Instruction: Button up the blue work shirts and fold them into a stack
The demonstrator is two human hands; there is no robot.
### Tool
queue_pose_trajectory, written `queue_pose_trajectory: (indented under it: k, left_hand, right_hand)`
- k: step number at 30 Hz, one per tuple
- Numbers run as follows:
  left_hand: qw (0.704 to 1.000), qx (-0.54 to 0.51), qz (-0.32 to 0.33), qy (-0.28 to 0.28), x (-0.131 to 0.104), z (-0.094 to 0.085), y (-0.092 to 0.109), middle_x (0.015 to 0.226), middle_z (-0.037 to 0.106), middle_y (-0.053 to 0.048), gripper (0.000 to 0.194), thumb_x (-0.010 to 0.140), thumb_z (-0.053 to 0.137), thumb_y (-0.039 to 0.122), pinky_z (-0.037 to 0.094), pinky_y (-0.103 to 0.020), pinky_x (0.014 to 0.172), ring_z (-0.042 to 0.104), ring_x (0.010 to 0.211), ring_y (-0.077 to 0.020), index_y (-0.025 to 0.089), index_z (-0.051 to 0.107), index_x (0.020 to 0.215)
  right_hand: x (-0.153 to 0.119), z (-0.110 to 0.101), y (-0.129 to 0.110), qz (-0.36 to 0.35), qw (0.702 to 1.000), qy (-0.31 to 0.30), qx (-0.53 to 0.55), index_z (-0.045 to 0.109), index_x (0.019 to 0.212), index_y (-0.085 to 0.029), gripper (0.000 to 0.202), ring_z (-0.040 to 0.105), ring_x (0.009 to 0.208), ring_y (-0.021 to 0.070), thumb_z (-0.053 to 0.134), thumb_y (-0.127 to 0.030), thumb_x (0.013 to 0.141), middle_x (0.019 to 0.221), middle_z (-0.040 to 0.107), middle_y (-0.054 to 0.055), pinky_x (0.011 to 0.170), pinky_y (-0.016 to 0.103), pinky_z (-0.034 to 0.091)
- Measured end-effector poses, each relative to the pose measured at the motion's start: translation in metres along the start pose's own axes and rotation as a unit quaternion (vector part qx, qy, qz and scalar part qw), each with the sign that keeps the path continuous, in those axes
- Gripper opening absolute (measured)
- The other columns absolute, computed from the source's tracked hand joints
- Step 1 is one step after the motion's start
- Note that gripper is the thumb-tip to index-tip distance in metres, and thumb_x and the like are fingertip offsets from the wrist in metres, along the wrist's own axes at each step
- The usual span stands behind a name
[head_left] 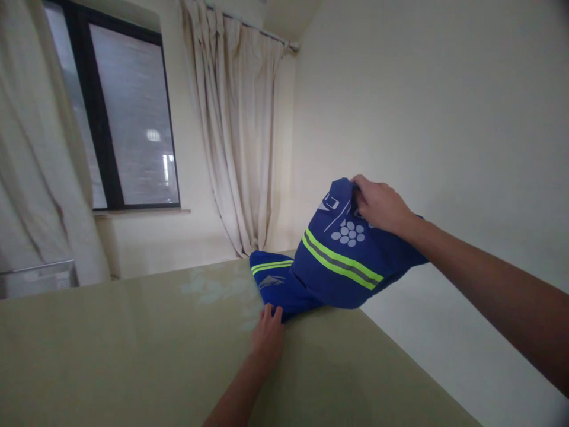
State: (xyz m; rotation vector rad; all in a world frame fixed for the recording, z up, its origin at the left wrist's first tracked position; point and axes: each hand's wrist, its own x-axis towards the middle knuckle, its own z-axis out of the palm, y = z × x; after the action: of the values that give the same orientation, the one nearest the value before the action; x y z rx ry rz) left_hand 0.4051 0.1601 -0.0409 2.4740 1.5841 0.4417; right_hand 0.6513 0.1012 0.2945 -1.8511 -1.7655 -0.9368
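A blue cloth item [329, 261] with yellow-green and grey stripes and pale printed shapes lies partly on the greenish surface [133, 344], near its far right corner. Its right part is lifted off the surface, pinched at the top by my right hand [382, 204], whose fingertips are partly hidden behind the fabric. The lower left part rests flat, with a dark diamond-like print. My left hand [267, 335] touches the near edge of that flat part; its fingers are slightly apart and bent onto the cloth.
Behind the surface hang beige curtains [240, 130] beside a dark-framed window [133, 112]. A pale wall [422, 118] runs along the right side. At the far left, below the curtain, stands a grey-white object [40, 279], partly cut off.
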Motion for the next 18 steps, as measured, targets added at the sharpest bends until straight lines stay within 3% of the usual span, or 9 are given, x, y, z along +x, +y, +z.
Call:
queue_pose_trajectory:
  k: [5, 9, 12, 14, 18]
  left_hand:
    - [0.999, -0.015, 0.04, -0.018, -0.018, 0.012, -0.014, 0.163, 0.039, -0.013, 0.068, 0.092, 0.029, 0.011, 0.03, -0.041, 0.121, 0.041, 0.146, -0.0242, 0.012, 0.025, 0.16]
    - [0.996, -0.068, 0.048, -0.022, -0.053, 0.008, -0.036, 0.158, 0.046, -0.012, 0.065, 0.092, 0.032, 0.019, 0.031, -0.038, 0.122, 0.043, 0.145, -0.0223, 0.01, 0.035, 0.156]
    - [0.989, -0.143, 0.026, 0.019, -0.076, -0.001, -0.06, 0.152, 0.054, -0.013, 0.059, 0.094, 0.032, 0.028, 0.036, -0.041, 0.12, 0.049, 0.141, -0.0226, 0.013, 0.043, 0.151]
    - [0.976, -0.208, -0.003, 0.069, -0.089, -0.011, -0.081, 0.144, 0.06, -0.015, 0.055, 0.095, 0.034, 0.034, 0.042, -0.044, 0.115, 0.057, 0.133, -0.0235, 0.015, 0.047, 0.144]
    - [0.92, -0.355, -0.083, 0.145, -0.115, -0.039, -0.13, 0.124, 0.071, -0.017, 0.057, 0.09, 0.045, 0.056, 0.055, -0.049, 0.096, 0.07, 0.109, -0.0284, 0.018, 0.054, 0.131]
  right_hand:
    - [-0.017, 0.009, 0.001, -0.034, 0.999, -0.031, 0.011, 0.054, 0.126, -0.017, 0.032, 0.067, 0.085, 0.0293, 0.038, -0.021, 0.1, 0.103, 0.073, 0.015, 0.071, 0.034, 0.042]
    - [-0.021, 0.027, -0.026, -0.089, 0.993, -0.059, 0.046, 0.054, 0.125, -0.019, 0.031, 0.066, 0.087, 0.0272, 0.039, -0.018, 0.098, 0.105, 0.073, 0.012, 0.071, 0.032, 0.041]
    - [-0.014, 0.038, -0.058, -0.1, 0.99, -0.048, 0.088, 0.054, 0.126, -0.02, 0.032, 0.065, 0.089, 0.0272, 0.04, -0.015, 0.097, 0.107, 0.072, 0.011, 0.072, 0.033, 0.042]
    - [-0.008, 0.039, -0.081, -0.09, 0.987, -0.002, 0.131, 0.053, 0.128, -0.019, 0.036, 0.064, 0.095, 0.0274, 0.04, -0.01, 0.095, 0.113, 0.071, 0.012, 0.077, 0.034, 0.044]
    - [-0.025, 0.033, -0.126, -0.146, 0.964, 0.067, 0.213, 0.055, 0.129, -0.014, 0.04, 0.057, 0.112, 0.026, 0.039, -0.006, 0.093, 0.122, 0.066, 0.013, 0.098, 0.037, 0.042]
